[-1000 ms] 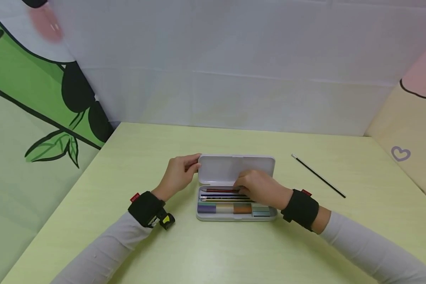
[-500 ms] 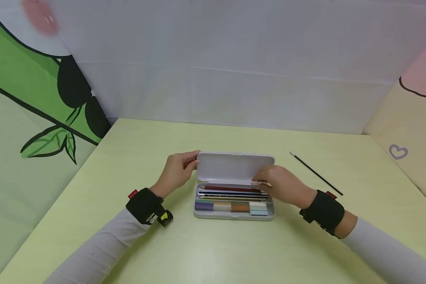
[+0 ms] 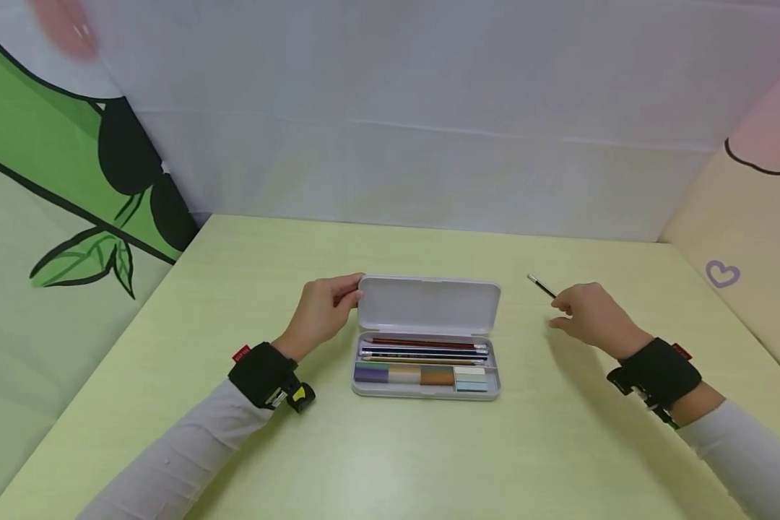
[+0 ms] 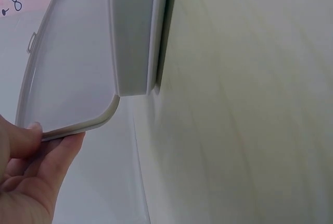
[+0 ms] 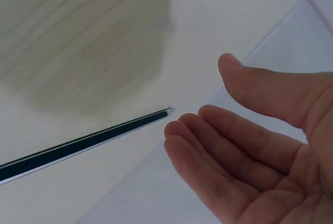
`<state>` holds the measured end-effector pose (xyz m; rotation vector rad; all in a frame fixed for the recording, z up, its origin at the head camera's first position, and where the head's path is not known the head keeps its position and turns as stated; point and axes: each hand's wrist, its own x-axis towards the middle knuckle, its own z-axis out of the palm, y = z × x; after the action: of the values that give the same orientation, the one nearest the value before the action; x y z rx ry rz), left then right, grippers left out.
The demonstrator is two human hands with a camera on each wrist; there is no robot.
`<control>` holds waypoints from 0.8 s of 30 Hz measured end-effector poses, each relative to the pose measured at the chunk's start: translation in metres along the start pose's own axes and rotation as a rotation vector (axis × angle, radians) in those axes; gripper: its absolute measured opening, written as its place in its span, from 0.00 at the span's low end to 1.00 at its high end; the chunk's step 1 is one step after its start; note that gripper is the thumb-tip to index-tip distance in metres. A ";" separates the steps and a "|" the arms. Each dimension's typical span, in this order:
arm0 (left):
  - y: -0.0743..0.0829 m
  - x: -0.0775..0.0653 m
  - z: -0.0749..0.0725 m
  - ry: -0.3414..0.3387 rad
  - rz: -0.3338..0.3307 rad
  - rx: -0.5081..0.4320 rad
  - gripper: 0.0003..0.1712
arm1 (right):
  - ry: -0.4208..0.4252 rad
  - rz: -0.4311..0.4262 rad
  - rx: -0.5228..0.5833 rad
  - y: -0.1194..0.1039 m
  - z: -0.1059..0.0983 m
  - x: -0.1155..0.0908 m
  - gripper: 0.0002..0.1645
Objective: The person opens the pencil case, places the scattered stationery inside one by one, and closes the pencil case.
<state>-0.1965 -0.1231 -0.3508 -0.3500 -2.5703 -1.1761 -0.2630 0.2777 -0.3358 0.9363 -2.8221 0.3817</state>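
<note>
A white pencil case (image 3: 425, 394) stands with its lid (image 3: 429, 306) raised. My left hand (image 3: 320, 312) pinches the lid's left edge between thumb and fingers; in the left wrist view the thumb lies on the lid's inner face. Several pencils (image 3: 422, 353) lie in the back compartment, and coloured blocks (image 3: 404, 373) and pale erasers (image 3: 471, 379) fill the front one. To the right, my right hand (image 3: 591, 318) hovers over a dark striped pencil (image 5: 93, 143) on the table. Its thumb and fingers are spread apart with nothing between them, fingertips close to the pencil's silvery end.
The pale wooden table (image 3: 390, 462) carries the case and the loose pencil. A white sheet (image 3: 429, 130) hangs behind its far edge. Painted panels stand on the left (image 3: 52, 180) and right (image 3: 754, 217).
My right hand has left the pencil compartment and moved right to the loose pencil, its fingers now parted. The left hand still holds the lid. The head view has shifted slightly.
</note>
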 end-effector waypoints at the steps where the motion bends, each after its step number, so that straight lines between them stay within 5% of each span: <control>1: 0.000 0.000 0.000 0.002 -0.003 -0.004 0.21 | -0.002 0.022 -0.009 0.006 0.001 0.000 0.08; 13: -0.001 0.000 0.001 0.005 0.001 -0.004 0.21 | -0.104 0.203 -0.031 0.040 0.008 0.006 0.10; 24: -0.001 0.001 0.001 0.003 -0.008 -0.003 0.21 | -0.080 0.145 0.012 0.051 0.016 0.000 0.03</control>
<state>-0.1979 -0.1228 -0.3524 -0.3380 -2.5703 -1.1821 -0.2948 0.3130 -0.3614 0.7673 -2.9742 0.3874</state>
